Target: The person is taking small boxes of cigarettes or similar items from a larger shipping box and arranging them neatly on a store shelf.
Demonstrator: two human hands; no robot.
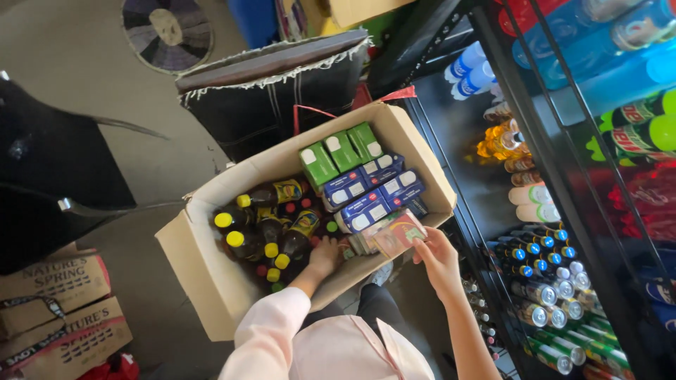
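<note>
Green cartons (343,150), blue cartons (372,188), yellow-capped dark bottles (271,224)

A cardboard box (211,274) sits packed with bottles (271,232) and cartons (359,186), leaving almost no gap inside. A stocked metal shelf (535,211) crowds its right side; bare floor (63,63) lies open at left.
</note>
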